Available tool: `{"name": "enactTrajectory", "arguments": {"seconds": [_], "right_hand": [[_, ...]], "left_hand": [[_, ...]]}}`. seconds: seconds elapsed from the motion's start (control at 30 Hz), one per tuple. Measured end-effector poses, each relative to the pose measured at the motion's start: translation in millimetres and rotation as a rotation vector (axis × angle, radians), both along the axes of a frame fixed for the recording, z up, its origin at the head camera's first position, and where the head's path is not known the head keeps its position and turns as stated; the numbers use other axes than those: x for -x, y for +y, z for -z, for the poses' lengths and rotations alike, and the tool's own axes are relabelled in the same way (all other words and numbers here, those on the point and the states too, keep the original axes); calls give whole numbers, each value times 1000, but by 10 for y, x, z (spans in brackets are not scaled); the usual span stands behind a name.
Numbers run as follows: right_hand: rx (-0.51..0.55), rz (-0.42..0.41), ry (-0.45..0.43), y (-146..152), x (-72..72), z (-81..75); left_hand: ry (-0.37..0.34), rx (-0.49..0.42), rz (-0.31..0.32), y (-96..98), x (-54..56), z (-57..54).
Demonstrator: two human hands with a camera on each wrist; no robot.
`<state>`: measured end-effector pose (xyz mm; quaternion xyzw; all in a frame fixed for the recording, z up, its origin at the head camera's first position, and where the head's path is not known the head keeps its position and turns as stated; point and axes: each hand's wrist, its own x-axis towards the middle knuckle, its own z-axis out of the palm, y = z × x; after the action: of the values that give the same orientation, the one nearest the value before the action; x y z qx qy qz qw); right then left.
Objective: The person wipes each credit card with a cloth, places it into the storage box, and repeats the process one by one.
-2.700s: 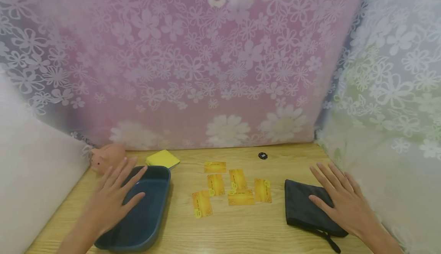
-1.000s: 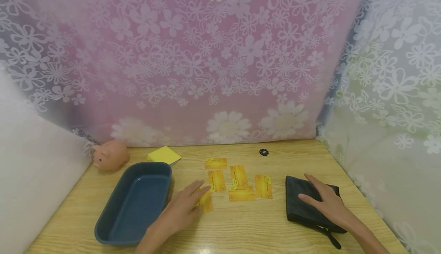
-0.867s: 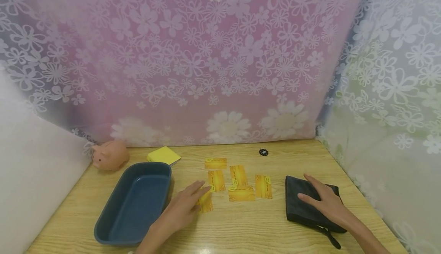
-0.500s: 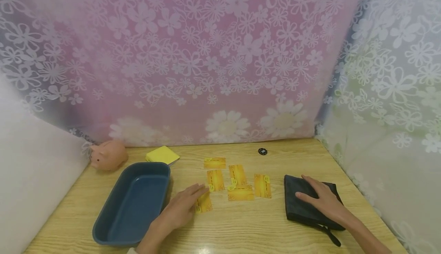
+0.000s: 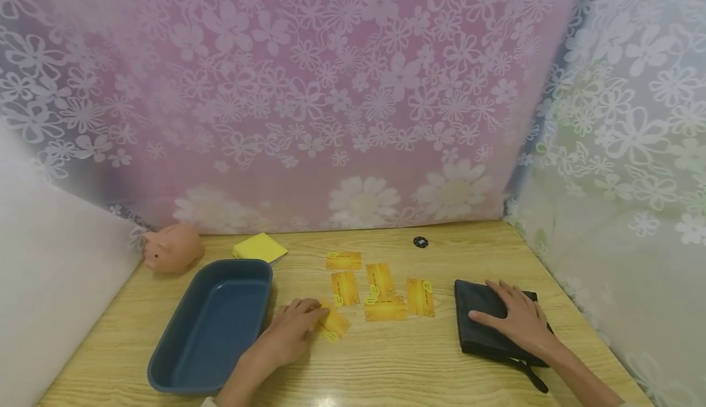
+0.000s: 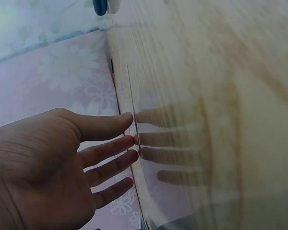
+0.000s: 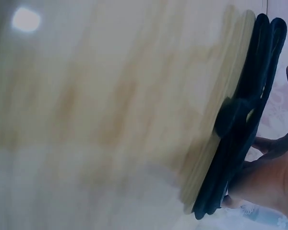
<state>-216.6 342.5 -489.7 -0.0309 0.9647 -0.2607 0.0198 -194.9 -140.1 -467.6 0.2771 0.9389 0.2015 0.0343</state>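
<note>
In the head view my left hand (image 5: pixel 289 330) has its thumb and bent fingers at the left edge of a yellow-orange card (image 5: pixel 334 324), which lies askew by the table's middle. The left wrist view shows this card (image 6: pixel 130 91) edge-on as a thin line, tilted slightly off the table, with the thumb and fingertips pinching it. My right hand (image 5: pixel 518 321) rests with extended fingers on a black zip pouch (image 5: pixel 474 333) that has a wrist strap. In the right wrist view the pouch (image 7: pixel 249 96) lies flat, the hand (image 7: pixel 269 177) over it.
Several similar cards (image 5: pixel 385 309) lie spread across the centre. A deep blue tray (image 5: pixel 157 364) stands left, beside the left forearm. Behind it are a pink piggy bank (image 5: pixel 175 249) and a yellow notebook (image 5: pixel 259 247). A black poker chip (image 5: pixel 421 242) lies at the back.
My left hand has come from over the tray to the nearest card; its fingers have since bent in, and the card has turned. My right hand has settled onto the pouch.
</note>
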Motion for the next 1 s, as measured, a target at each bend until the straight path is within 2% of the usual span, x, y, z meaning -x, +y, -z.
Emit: {"name": "enactTrajectory", "arguments": {"seconds": [0.17, 0.33, 0.5, 0.7, 0.87, 1.0], "right_hand": [[-21, 6, 50, -13, 27, 139], [-29, 16, 91, -79, 4, 186], [-38, 11, 116, -152, -60, 154], [-71, -8, 167, -168, -92, 157], [-79, -3, 111, -200, -120, 67], [-74, -7, 110, -217, -117, 54]], "left_hand": [[47, -4, -20, 22, 27, -11], [74, 33, -60, 53, 66, 3], [62, 47, -100, 87, 84, 20], [25, 16, -121, 98, 93, -4], [7, 23, -118, 108, 110, -34], [-33, 22, -129, 96, 122, -35]]}}
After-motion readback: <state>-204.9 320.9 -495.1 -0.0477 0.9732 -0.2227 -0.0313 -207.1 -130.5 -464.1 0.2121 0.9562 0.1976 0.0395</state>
